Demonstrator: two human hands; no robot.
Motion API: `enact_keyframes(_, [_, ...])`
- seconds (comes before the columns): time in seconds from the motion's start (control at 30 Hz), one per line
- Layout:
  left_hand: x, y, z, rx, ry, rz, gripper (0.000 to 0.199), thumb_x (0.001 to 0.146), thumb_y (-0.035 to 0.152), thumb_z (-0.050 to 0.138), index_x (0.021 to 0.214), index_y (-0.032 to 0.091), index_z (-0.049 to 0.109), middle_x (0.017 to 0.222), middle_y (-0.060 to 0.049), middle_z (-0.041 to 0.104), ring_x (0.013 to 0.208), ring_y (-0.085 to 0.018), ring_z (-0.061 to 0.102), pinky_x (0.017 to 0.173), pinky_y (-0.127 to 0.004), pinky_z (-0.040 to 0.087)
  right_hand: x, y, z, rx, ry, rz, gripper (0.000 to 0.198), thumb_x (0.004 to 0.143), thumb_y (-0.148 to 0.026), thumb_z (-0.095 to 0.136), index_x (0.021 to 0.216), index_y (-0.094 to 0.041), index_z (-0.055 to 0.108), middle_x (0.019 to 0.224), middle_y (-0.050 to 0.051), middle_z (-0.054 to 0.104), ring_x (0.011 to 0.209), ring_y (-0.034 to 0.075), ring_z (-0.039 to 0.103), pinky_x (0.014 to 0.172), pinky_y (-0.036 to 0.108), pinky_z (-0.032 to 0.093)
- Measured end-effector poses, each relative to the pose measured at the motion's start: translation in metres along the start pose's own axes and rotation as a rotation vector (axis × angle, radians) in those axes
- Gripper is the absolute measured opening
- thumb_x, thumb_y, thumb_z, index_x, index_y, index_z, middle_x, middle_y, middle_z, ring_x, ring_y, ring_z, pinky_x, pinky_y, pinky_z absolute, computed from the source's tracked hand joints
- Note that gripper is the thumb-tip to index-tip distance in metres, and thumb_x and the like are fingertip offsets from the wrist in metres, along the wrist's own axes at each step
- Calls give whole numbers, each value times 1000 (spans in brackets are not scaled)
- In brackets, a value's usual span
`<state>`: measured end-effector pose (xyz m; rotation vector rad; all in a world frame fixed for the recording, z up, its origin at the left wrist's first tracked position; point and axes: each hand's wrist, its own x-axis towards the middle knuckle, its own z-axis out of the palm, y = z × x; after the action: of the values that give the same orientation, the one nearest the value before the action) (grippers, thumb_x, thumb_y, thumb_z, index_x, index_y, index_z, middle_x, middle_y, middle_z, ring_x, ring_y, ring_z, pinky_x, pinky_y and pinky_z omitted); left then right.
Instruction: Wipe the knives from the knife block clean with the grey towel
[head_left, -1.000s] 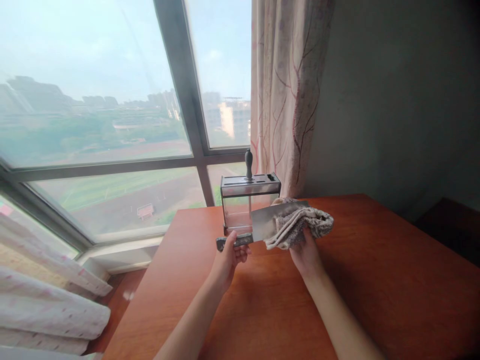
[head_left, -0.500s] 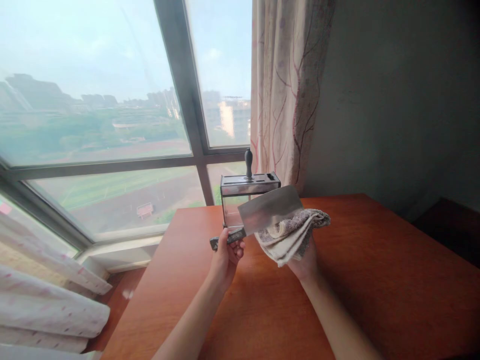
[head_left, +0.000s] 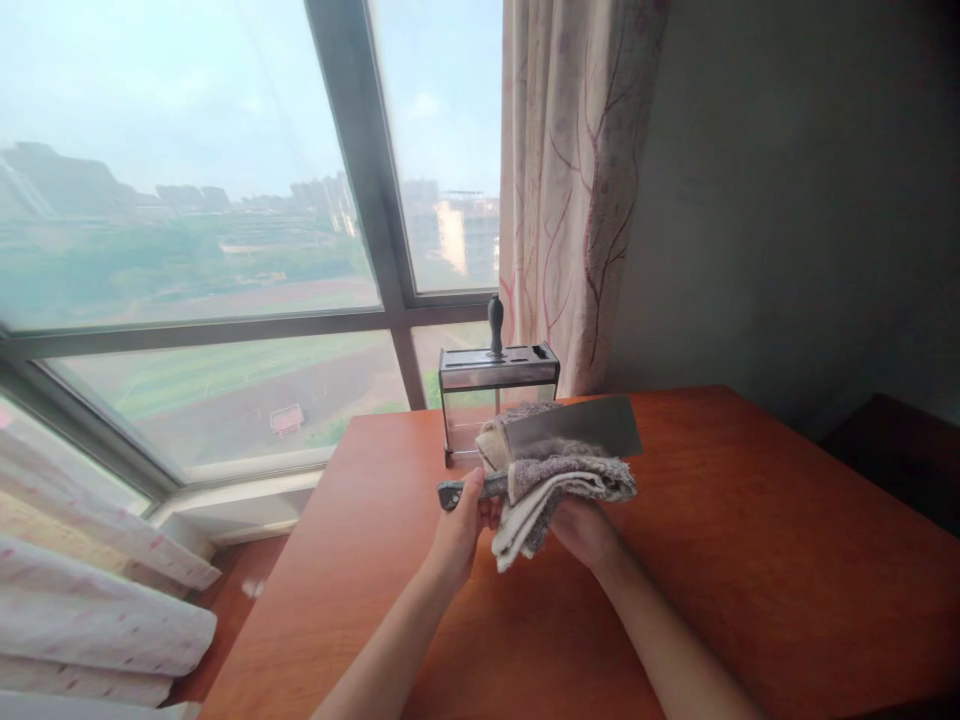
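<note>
My left hand (head_left: 461,535) is closed round the dark handle of a cleaver (head_left: 585,428), whose broad grey blade points right above the table. A folded grey and white towel (head_left: 570,490) wraps round the blade near the handle, covering both its near and far side there. Under the towel, my right hand (head_left: 589,530) grips it from below; its fingers are mostly hidden by the cloth. Just beyond the blade stands a clear-sided knife block (head_left: 499,372) with a dark metal top, and one black-handled tool (head_left: 496,325) stands upright in it.
The brown wooden table (head_left: 360,610) reaches away to a large window (head_left: 187,200) at the left. A patterned curtain (head_left: 577,180) hangs behind the knife block. More curtain fabric (head_left: 97,600) is gathered at the lower left.
The towel has slid along the blade toward the handle and now wraps round it. The blade has tipped from slanting upward to nearly level, and my left hand has shifted slightly right.
</note>
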<state>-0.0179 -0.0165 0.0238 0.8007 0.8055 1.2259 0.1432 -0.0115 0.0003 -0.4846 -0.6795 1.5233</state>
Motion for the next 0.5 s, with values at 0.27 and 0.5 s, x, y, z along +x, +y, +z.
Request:
enact_keyframes(0.27, [-3,5,5,71,-71,70,34,82,48,62,82,14,66,68,-3,62,60,-13,53,59,-24,41,4,7,-3,100,234,-91,26,68,-24,74,93,-26,68,98,-2,74,99,20,67,94,37,50])
enact_keyframes(0.5, [0,21,-6,152,-93,106,38,82,48,59,65,14,63,60,-4,59,55,-13,51,55,-25,39,11,-22,-17,156,297,-194,24,72,-32,70,96,-28,69,102,-2,74,109,20,64,102,41,45])
